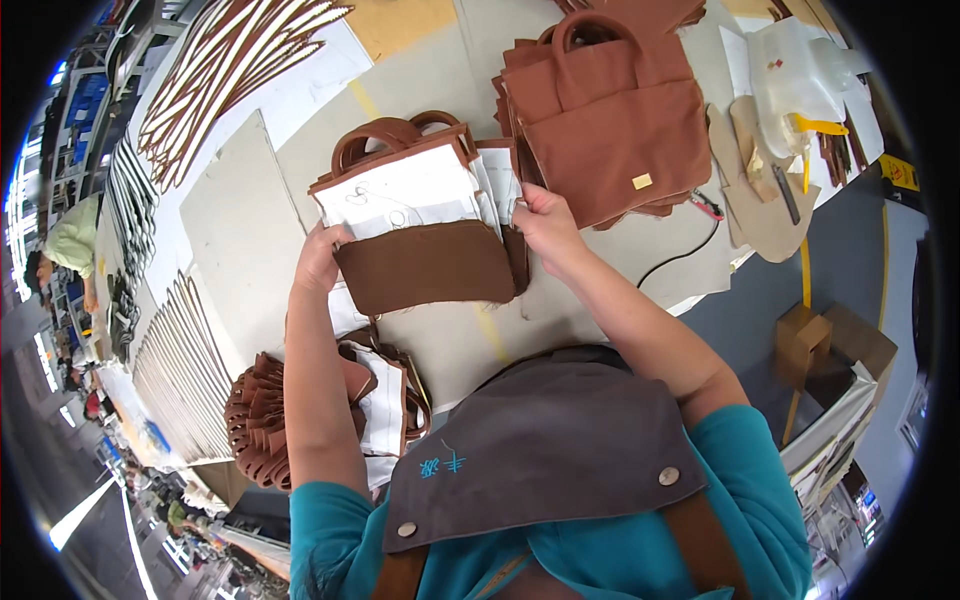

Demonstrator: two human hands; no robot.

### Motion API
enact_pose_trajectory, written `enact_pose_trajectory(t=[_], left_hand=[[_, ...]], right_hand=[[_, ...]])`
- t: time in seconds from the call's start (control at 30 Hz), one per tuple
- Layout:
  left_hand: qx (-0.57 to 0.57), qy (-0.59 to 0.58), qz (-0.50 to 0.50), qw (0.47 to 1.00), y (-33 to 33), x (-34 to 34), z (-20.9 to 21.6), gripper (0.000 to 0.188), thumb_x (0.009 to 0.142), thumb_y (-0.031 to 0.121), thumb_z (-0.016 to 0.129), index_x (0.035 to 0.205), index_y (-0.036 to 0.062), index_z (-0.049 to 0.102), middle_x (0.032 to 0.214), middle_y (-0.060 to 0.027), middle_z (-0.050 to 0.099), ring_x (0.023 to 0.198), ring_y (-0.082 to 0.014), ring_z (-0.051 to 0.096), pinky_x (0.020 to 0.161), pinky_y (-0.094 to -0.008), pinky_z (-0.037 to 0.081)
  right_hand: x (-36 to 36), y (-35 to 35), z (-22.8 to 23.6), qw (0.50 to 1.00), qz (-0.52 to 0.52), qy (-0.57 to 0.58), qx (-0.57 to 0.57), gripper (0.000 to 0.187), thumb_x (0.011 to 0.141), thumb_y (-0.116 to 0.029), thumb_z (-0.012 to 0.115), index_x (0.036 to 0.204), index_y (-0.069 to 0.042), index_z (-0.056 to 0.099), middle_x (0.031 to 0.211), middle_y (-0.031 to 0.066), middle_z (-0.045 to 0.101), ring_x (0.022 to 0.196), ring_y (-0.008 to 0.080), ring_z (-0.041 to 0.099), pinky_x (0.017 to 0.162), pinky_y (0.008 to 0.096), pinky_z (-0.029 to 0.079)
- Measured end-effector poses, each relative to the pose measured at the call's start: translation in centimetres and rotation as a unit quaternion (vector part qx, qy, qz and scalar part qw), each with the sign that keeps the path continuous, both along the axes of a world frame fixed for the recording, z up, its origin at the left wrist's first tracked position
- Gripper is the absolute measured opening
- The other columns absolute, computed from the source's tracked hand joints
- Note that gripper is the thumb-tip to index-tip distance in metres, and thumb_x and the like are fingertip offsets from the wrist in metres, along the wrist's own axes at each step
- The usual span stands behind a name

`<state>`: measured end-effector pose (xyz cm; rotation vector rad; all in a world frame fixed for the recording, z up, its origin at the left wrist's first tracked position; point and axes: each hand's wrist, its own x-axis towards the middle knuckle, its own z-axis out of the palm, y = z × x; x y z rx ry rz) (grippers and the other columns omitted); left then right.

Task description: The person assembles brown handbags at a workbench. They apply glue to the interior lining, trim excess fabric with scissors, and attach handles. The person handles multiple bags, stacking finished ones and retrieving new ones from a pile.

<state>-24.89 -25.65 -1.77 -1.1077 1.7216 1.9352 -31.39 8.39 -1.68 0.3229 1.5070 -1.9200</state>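
Between my hands is a brown bag panel [425, 268] with two rounded handles, a white backing sheet [405, 190] and a darker brown flap along its near side. My left hand [320, 255] pinches its left edge. On the other side my right hand [548, 225] grips the right edge, where several white-backed layers fan out. Just beyond my right hand lies a stack of reddish-brown bag panels [615, 125], the top one bearing a small gold plate [641, 182]. Beside my left forearm sits a bunch of brown handled pieces [262, 420], partly hidden by the arm.
Long brown-and-white strips [235, 70] lie at the far left, with thin strips [180, 350] nearer. On the right are a translucent plastic container [795, 80], a yellow-handled tool [818, 125], tan templates [765, 200] and a black cord [680, 258]. A cardboard box [805, 345] stands below the table edge.
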Motion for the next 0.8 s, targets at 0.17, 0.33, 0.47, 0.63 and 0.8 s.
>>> enact_pose_trajectory(t=[0.17,0.33,0.47,0.63,0.8], left_hand=[[-0.562,0.104,-0.066,0.818,5.3,1.3,1.1,0.062,0.08,0.012,0.065,0.136,-0.0044,0.042,0.126,-0.0222,0.051,0.115,-0.0333,0.052,0.1,-0.043,0.042],[-0.563,0.317,-0.104,0.756,17.8,0.7,5.4,0.042,0.076,0.026,0.08,0.106,0.0072,0.059,0.104,-0.0071,0.06,0.104,-0.0261,0.051,0.095,-0.04,0.033],[-0.52,0.267,-0.097,0.805,20.4,-0.9,5.1,0.031,0.076,0.018,0.081,0.089,0.0066,0.056,0.086,-0.0057,0.058,0.078,-0.0174,0.052,0.078,-0.0314,0.043],[-0.435,0.181,-0.127,0.873,19.5,-1.5,5.4,0.03,0.077,0.02,0.08,0.077,0.0074,0.052,0.071,-0.0039,0.058,0.057,-0.0166,0.055,0.056,-0.0306,0.046],[-0.385,0.207,-0.206,0.876,17.9,-2.2,6.8,0.025,0.083,0.015,0.073,0.072,0.0024,0.054,0.067,-0.0067,0.059,0.056,-0.0159,0.057,0.056,-0.0293,0.048]], right_hand=[[0.4,-0.6,-1.9,0.999,-0.023,0.025,0.009,0.02,0.088,0.001,0.053,0.103,-0.001,0.067,0.087,-0.0021,0.065,0.073,0.0028,0.051,0.064,0.0212,0.039],[0.2,-0.2,-0.4,0.997,-0.021,0.065,0.036,0.013,0.085,0.001,0.052,0.089,0.001,0.065,0.073,-0.0031,0.059,0.062,0.0034,0.045,0.053,0.0245,0.036],[-0.1,-0.7,1.0,0.992,-0.01,0.105,0.07,0.01,0.084,-0.003,0.054,0.085,0.001,0.063,0.066,0.0008,0.058,0.061,0.0065,0.047,0.055,0.0285,0.04],[0.2,-1.0,-0.3,0.983,-0.008,0.161,0.091,0.01,0.081,-0.007,0.057,0.082,0.002,0.062,0.06,0.0118,0.056,0.055,0.017,0.051,0.056,0.0356,0.042],[0.3,-1.3,-0.6,0.966,-0.009,0.225,0.127,0.01,0.079,-0.008,0.058,0.08,0.002,0.059,0.063,0.0182,0.057,0.055,0.0276,0.051,0.058,0.0394,0.043]])
